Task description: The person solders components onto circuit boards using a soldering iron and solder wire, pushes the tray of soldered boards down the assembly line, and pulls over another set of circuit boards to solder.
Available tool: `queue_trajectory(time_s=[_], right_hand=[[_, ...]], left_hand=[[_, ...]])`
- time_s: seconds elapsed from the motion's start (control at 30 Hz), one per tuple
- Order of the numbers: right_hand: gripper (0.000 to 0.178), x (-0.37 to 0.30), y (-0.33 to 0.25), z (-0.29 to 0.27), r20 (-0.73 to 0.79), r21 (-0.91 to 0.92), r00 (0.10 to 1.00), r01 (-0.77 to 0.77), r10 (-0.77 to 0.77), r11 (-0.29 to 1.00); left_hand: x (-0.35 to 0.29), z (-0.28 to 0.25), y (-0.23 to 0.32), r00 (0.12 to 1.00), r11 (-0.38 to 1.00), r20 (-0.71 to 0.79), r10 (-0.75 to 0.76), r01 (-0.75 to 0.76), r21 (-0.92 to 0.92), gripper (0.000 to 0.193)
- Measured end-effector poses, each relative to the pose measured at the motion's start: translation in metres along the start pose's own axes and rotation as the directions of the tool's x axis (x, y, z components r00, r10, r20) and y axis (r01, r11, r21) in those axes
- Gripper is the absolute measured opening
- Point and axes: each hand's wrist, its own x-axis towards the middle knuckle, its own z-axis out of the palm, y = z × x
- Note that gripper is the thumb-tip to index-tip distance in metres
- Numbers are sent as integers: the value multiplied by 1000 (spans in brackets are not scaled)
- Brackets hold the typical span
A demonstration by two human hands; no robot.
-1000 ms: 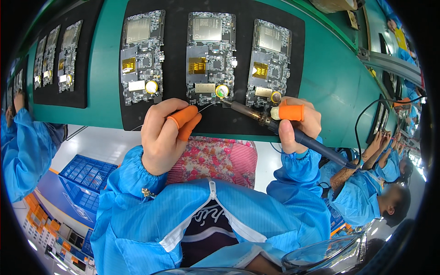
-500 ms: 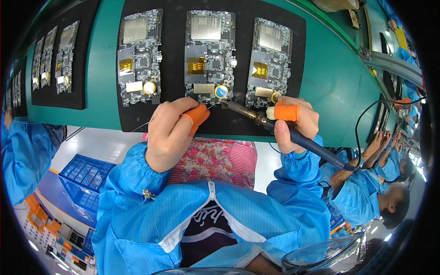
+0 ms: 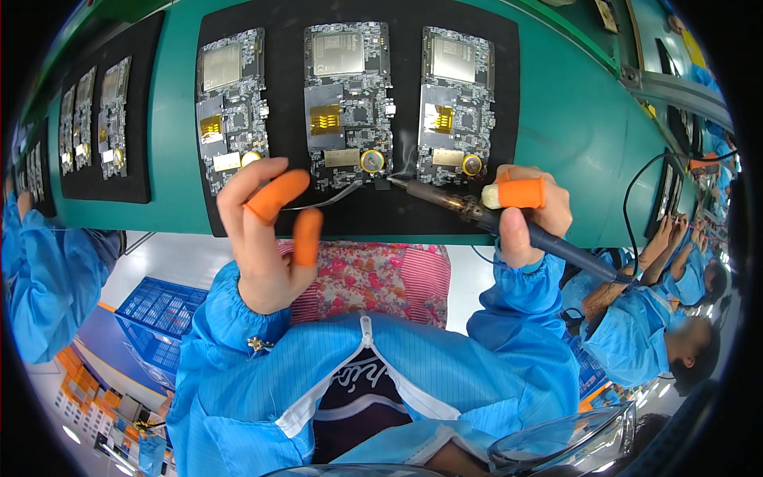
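Note:
My right hand (image 3: pixel 528 211), with an orange finger cot, grips a soldering iron (image 3: pixel 548 246). The iron's tip lies just off the lower right corner of the middle circuit board (image 3: pixel 350 119), and a wisp of smoke rises beside it. That board carries a round yellow-rimmed coin cell (image 3: pixel 372 161) and a strip of gold-coloured tape. My left hand (image 3: pixel 266 230) is open below the left circuit board (image 3: pixel 230 111), its orange-capped thumb and finger apart. A thin grey wire (image 3: pixel 338 196) runs from near those fingers to the middle board's lower edge. The right circuit board (image 3: pixel 457 103) lies above the iron.
All three boards lie on a black mat (image 3: pixel 405 222) on a green bench (image 3: pixel 564 119). Another black mat (image 3: pixel 143 179) with several boards is at the left. A black cable (image 3: pixel 624 207) loops at right. Co-workers in blue sit on both sides; a blue crate (image 3: pixel 159 310) stands below left.
My left hand has pulled back leftward from the middle board and its fingers have spread. The iron's tip has shifted slightly away from the coin cell. The boards appear slightly shifted in view.

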Motion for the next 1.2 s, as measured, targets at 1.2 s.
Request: queue_trajectory(time_s=[1.2], right_hand=[[23,-25,14,-51,-158,-127,987,-6,-14,992]], left_hand=[[10,69,22,873,885,245,423,-455,94,25]])
